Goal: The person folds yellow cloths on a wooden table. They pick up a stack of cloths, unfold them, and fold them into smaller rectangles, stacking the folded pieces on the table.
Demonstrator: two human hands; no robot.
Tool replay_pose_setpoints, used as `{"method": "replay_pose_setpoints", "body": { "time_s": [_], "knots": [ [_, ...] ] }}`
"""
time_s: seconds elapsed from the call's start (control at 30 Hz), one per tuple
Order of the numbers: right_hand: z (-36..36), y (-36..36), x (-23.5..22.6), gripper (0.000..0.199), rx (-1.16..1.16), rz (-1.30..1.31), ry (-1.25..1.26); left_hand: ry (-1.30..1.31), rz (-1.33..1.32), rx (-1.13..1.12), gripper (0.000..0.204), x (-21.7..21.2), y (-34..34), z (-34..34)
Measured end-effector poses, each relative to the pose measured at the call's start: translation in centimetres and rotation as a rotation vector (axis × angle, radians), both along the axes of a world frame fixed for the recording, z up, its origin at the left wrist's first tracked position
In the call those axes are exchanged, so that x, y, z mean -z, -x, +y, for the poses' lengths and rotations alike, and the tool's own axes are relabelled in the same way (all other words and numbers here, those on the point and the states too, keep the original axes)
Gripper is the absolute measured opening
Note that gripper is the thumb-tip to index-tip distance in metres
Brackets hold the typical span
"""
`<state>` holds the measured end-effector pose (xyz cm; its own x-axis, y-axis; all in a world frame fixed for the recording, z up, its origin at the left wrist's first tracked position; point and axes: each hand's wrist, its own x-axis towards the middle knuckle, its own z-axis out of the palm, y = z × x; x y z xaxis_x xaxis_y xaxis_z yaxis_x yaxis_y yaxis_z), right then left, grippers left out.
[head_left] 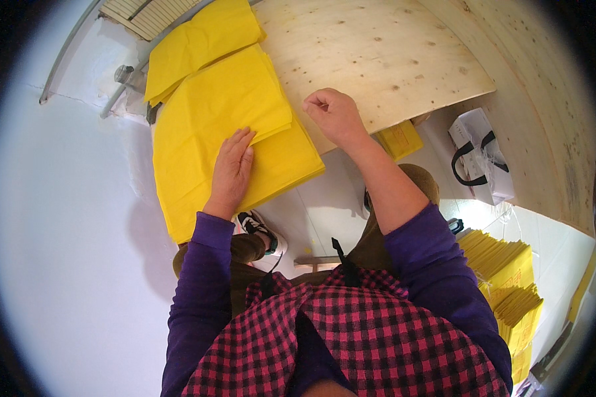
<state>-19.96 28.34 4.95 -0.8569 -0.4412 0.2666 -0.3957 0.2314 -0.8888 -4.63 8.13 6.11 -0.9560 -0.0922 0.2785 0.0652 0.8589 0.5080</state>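
Note:
Thin yellow cloth-like sheets (pixel 212 112) lie in a flat, layered pile on the left part of the wooden table. My left hand (pixel 232 171) rests on the near part of this pile, its fingers stretched out flat at the edge of the upper layer. Below that edge, the lower sheets (pixel 288 162) stick out toward me and to the right. Over the bare plywood tabletop (pixel 377 59), right of the pile, my right hand (pixel 332 114) is closed with its fingers curled in. Nothing shows in it.
Another yellow pile (pixel 202 43) sits farther back. Under the table's right side are a yellow bundle (pixel 400 139) and a white bag (pixel 480 155) with black handles. Bundled yellow stacks (pixel 503 264) stand on the floor at my right, near a tall wooden panel (pixel 543 112).

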Motion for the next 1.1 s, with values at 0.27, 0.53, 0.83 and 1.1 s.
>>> {"method": "replay_pose_setpoints", "body": {
  "time_s": [0.27,0.53,0.83,1.1],
  "knots": [
    [-0.07,0.06,0.13,0.019,0.001,-0.006,-0.021,-0.009,0.004,0.002,0.032,0.01,0.06,0.01],
    [-0.03,-0.14,0.1,0.021,-0.008,-0.043,0.038,-0.001,0.014,0.006,0.031,0.22,0.09,-0.1],
    [-0.07,-0.21,0.13,0.016,-0.009,-0.045,0.03,-0.011,0.02,0.003,0.031,0.3,0.09,-0.11],
    [0.08,-0.03,0.21,0.014,-0.052,-0.097,-0.051,0.0,0.018,0.001,0.031,0.22,0.09,-0.03]
  ]
}}
